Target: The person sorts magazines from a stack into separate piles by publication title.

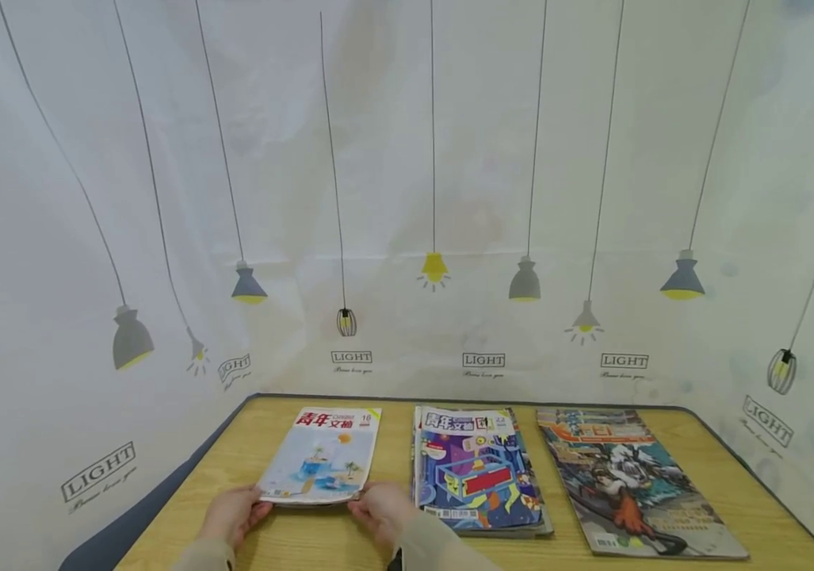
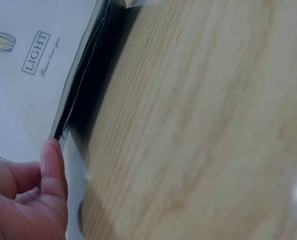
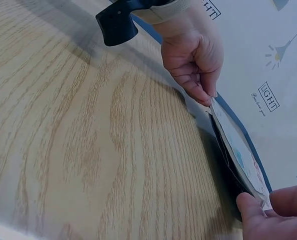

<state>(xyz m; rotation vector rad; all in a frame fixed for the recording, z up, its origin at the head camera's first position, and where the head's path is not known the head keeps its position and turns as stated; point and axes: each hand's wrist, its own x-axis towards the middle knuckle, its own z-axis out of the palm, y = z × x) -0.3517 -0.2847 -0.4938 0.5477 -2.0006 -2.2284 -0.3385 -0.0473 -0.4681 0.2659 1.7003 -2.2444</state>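
A magazine with a pale blue cover and red title lies at the left of the wooden table. Its near left corner is pinched by my left hand, thumb above and fingers below. My right hand pinches the near right corner the same way. In the right wrist view the magazine's near edge is lifted a little off the tabletop, with a dark gap beneath. Both the left hand and the right hand show there. The left wrist view shows the left hand at the corner.
Right of the held magazine is a small stack of magazines with a purple cover. Farther right lies a comic-style magazine. A white sheet printed with lamps surrounds the wooden table at its back and sides.
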